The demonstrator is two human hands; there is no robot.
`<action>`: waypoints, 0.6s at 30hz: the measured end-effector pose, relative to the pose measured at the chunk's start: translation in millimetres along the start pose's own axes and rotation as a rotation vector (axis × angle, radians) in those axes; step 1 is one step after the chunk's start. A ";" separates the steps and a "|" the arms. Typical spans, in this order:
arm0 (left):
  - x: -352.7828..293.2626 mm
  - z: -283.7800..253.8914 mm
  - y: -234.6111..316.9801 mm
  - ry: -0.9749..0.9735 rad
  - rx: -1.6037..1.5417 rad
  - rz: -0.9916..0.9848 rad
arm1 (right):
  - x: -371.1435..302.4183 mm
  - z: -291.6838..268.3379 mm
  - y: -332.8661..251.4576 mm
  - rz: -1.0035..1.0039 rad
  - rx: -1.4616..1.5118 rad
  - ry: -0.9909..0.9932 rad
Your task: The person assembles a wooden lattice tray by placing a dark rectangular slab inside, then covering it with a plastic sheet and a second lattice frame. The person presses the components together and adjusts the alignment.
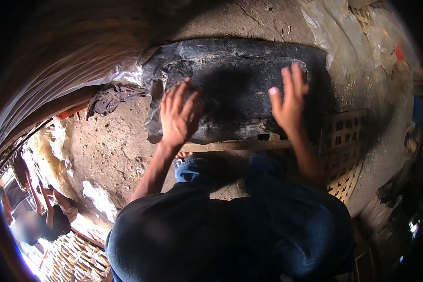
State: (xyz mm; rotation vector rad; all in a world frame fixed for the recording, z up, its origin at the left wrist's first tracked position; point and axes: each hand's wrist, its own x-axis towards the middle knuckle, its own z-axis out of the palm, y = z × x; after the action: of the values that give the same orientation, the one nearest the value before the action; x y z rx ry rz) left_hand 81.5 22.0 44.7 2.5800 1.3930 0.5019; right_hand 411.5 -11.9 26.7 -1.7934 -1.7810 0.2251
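A dark sheet (246, 123), black and wrinkled like plastic, lies spread in front of me with whitish dust along its folds. Over its left part is my left hand (177, 113), back upward, fingers stretched and slightly apart. Toward its right end, my right hand (291, 101) is held with thumb and fingers apart and nothing between them. Whether either palm touches the sheet I cannot tell. Below the sheet's near edge shows a pale wooden strip (239, 146) with square gaps beside it; what else lies under the sheet is hidden.
A woven lattice panel (345, 136) lies to the right. Clear plastic sheeting (80, 77) hangs at the left, near a crumpled dark cloth (115, 97). Another person (56, 218) is at the lower left beside rows of pale sticks (75, 258). Crumbs dot the earthen floor (105, 145).
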 end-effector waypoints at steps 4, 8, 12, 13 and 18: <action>-28.8 22.9 14.3 -0.248 -0.013 -0.074 | -31.6 20.8 -16.3 -0.069 -0.202 -0.301; -50.2 25.0 7.0 -0.353 0.081 -0.081 | -53.0 6.9 19.8 -0.021 -0.315 -0.311; -56.7 16.4 -6.9 -0.327 0.163 -0.091 | -68.5 -23.8 85.2 0.153 -0.518 -0.248; -54.2 13.3 -9.6 -0.305 0.159 -0.113 | -76.8 -30.0 109.0 0.254 -0.588 -0.176; -35.8 -5.2 -9.4 -0.247 0.107 -0.112 | -41.4 -55.2 95.7 0.271 -0.644 0.045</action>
State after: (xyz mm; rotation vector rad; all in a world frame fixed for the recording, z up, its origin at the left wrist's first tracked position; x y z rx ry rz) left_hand 54.0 -2.7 39.1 2.5204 1.5003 0.0906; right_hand 517.9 -60.1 10.3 -2.4628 -1.6847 -0.3228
